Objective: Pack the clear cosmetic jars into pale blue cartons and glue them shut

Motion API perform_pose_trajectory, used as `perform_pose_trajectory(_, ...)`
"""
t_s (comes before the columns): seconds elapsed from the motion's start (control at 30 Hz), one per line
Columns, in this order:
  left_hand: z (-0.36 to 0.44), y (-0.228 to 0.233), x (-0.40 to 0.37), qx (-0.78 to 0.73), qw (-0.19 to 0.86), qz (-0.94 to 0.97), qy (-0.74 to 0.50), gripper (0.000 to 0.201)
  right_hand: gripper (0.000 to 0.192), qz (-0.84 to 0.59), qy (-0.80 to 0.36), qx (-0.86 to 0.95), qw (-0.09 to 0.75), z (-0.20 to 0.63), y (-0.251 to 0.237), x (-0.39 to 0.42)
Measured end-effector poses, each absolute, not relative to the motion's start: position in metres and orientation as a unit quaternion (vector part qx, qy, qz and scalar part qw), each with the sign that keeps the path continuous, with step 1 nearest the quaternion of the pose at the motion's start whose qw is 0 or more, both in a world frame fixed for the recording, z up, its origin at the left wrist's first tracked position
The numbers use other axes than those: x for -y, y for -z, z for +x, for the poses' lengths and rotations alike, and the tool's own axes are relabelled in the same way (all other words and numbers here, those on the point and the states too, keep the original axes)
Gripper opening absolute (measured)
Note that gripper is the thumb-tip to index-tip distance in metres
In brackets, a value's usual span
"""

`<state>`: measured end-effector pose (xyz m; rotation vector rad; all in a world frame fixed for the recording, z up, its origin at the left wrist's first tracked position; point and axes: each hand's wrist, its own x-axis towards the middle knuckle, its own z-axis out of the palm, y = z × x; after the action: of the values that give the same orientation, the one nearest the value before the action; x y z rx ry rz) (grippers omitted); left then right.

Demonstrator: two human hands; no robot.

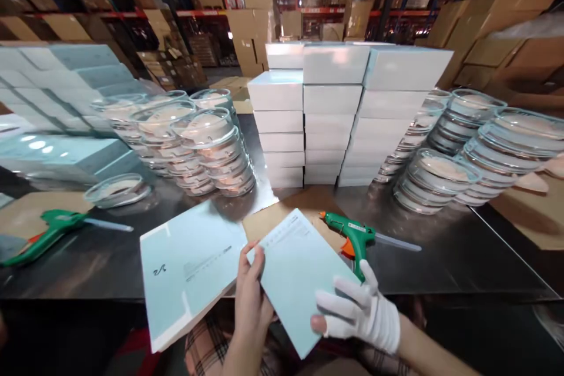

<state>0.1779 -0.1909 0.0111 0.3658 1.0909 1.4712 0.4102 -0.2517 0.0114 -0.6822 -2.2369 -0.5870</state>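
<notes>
A pale blue box (299, 276) with small print on its face lies at a slant in front of me; its depth is hidden. My left hand (253, 288) is bare and closed on its left edge, thumb on top. Over the lower right part is my right hand (356, 311), in a white glove with a bare thumb tip, its fingers spread across the face. A second pale blue box (194, 270), marked in black, rests at the table edge to the left. Close above my right hand lies a green glue gun (356, 232) with an orange trigger and a clear glue stick.
Stacked white boxes (330, 117) rise at the table's back. Piles of round clear dishes (220, 153) stand left of them, more dishes (440, 179) right. Another green glue gun (57, 226) lies far left near a single round dish (117, 190). Brown cardboard (268, 220) lies beneath the boxes.
</notes>
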Motion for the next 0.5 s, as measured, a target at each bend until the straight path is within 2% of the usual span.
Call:
perform_pose_trajectory(0.03,0.178,-0.015,0.189,-0.447,0.614,0.154,-0.633,0.082,0.015,-0.237,0.264,0.871,0.34,0.408,-0.022,0.246)
perform_pose_trajectory(0.07,0.178,-0.019,0.188,-0.426,0.62,0.156,-0.641,0.09,0.009,-0.227,0.283,0.87,0.333,0.407,-0.037,0.236)
perform_pose_trajectory(0.13,0.177,-0.024,0.19,-0.406,0.588,0.183,-0.675,0.097,0.007,-0.22,0.307,0.861,0.34,0.403,-0.074,0.206)
perform_pose_trajectory(0.27,0.176,-0.014,0.205,-0.45,0.514,0.254,-0.685,0.095,0.035,-0.22,0.385,0.812,0.379,0.375,-0.173,0.11)
perform_pose_trajectory(0.4,0.168,0.009,0.221,-0.498,0.494,0.28,-0.655,0.094,0.046,-0.372,0.413,0.784,0.275,0.323,-0.274,0.01)
perform_pose_trajectory(0.5,0.151,0.023,0.229,-0.523,0.44,0.322,-0.655,0.085,0.053,-0.471,0.402,0.749,0.234,0.298,-0.309,-0.04)
